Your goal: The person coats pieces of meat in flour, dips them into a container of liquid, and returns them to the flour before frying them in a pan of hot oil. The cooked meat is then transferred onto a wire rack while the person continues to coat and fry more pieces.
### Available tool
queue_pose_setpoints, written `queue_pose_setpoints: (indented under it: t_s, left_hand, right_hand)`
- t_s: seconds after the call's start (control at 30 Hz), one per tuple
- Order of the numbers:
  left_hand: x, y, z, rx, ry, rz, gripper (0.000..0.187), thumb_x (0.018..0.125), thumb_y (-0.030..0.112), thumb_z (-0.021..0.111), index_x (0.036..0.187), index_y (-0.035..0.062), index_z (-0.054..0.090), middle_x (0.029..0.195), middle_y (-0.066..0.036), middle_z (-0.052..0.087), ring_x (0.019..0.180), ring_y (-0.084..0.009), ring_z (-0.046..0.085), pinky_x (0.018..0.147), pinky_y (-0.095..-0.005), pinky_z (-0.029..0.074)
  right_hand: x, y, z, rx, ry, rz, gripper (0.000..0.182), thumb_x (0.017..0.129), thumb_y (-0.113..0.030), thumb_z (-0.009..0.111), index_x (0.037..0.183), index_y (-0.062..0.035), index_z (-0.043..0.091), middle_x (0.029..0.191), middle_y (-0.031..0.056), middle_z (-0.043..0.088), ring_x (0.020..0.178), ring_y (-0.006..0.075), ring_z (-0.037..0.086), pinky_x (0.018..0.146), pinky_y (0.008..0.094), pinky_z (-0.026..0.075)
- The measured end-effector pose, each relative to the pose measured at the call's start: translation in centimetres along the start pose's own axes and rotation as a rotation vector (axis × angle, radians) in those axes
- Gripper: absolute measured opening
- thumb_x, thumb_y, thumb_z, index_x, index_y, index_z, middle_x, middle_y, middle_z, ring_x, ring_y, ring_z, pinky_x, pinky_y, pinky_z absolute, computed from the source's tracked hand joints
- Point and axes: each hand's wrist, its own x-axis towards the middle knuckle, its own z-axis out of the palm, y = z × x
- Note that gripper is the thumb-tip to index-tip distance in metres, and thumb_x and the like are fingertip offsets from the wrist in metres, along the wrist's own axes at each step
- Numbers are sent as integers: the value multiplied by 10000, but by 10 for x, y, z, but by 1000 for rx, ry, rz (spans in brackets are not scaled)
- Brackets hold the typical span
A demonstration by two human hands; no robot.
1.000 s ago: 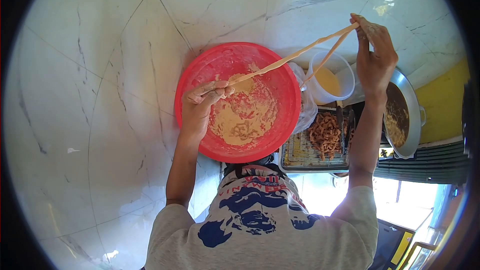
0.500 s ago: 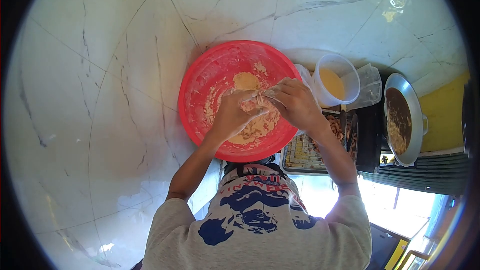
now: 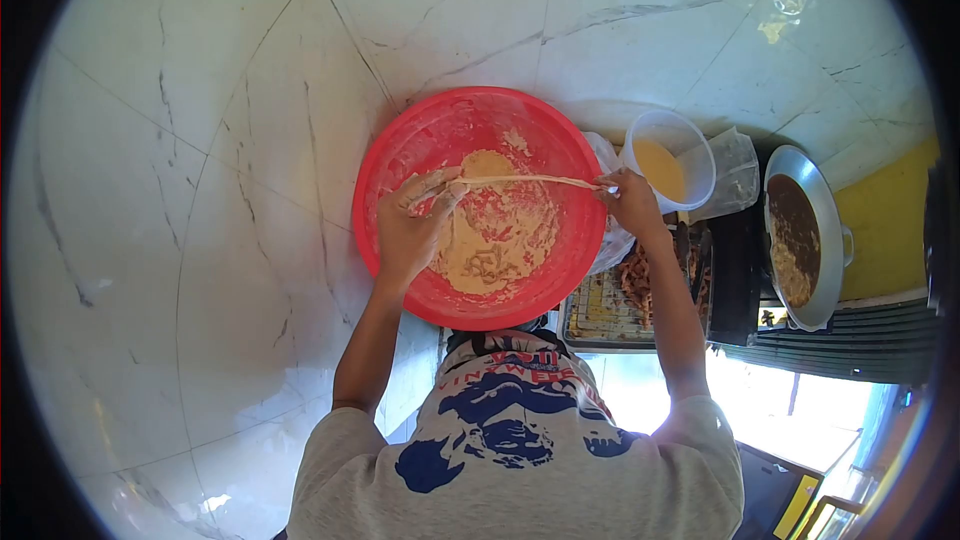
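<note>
White marble lay under a red basin (image 3: 400,155) of batter. Above it, a dough strip (image 3: 525,180) (soft, sticky, likely to tear) stretched between the left hand (image 3: 415,225) and right hand (image 3: 630,202), fingers pinching each end.

A frying kitchen, shown by a red mixing basin (image 3: 400,155) of dough, a wok (image 3: 800,240) of oil and a tray (image 3: 600,315) of fried snacks.
</note>
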Motion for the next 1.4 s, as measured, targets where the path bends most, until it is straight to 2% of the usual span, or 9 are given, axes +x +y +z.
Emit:
queue_pose_setpoints:
  t_s: [0.27,0.47,0.57,0.7,0.8,0.9,1.07,1.27,1.4]
  left_hand:
    - [-1,-15,-4,-135,-105,34,175,915,93,702,1065,8,670,975,-60,681,937,-118,645,819,-287,521]
    - [3,-7,0,-119,-176,53,180,933,97,682,1083,0,695,1008,-82,694,935,-130,647,833,-281,518]
    - [4,1,0,-146,-174,13,229,935,107,682,1132,-9,693,1039,-89,700,936,-136,654,829,-276,523]
    - [7,12,1,-176,-193,6,276,922,115,701,1167,-13,681,1072,-97,704,943,-138,660,824,-284,533]
    - [10,21,5,-102,-194,44,294,890,120,735,1152,-6,688,1084,-107,710,981,-153,660,865,-303,524]
    - [11,35,14,95,-212,129,334,842,121,777,1139,-4,690,1085,-116,714,1021,-172,665,935,-316,497]
    - [14,36,17,427,-322,210,395,828,128,784,1187,15,665,1150,-125,696,1056,-181,652,977,-330,481]
    - [8,41,17,67,-195,120,454,869,126,740,1290,36,596,1172,-95,693,1035,-183,644,960,-334,498]
    - [10,28,13,141,-252,256,339,902,82,693,1230,19,635,1101,-92,709,967,-171,650,886,-314,515]
  right_hand:
    - [13,-21,-42,-109,399,-124,171,891,-157,644,1020,-106,744,893,140,695,850,363,647,715,451,507]
    - [28,-95,-114,29,704,-296,205,870,-25,650,1054,-76,725,949,103,719,835,277,665,737,375,528]
    - [30,-126,-144,8,639,-420,213,861,8,655,1053,-57,721,965,97,723,817,251,667,746,358,534]
    - [26,-152,-147,48,430,-345,161,856,-35,683,1010,-52,727,919,96,711,823,255,663,746,357,533]
    - [21,-157,-132,55,121,-305,153,825,-52,710,977,-58,731,907,94,701,826,269,653,742,370,534]
    - [24,-158,-101,115,56,-574,175,794,-54,723,967,-68,735,904,98,691,828,283,639,740,385,529]
    - [21,-177,-72,136,-2,-614,212,779,-53,723,990,-64,723,927,111,679,906,292,631,798,399,519]
    - [19,-181,-56,237,-31,-603,267,773,-55,725,1039,-54,704,992,143,658,957,328,628,854,416,510]
    - [20,-176,-47,215,-56,-595,260,766,-75,737,1020,-35,702,985,148,655,979,331,624,882,417,507]
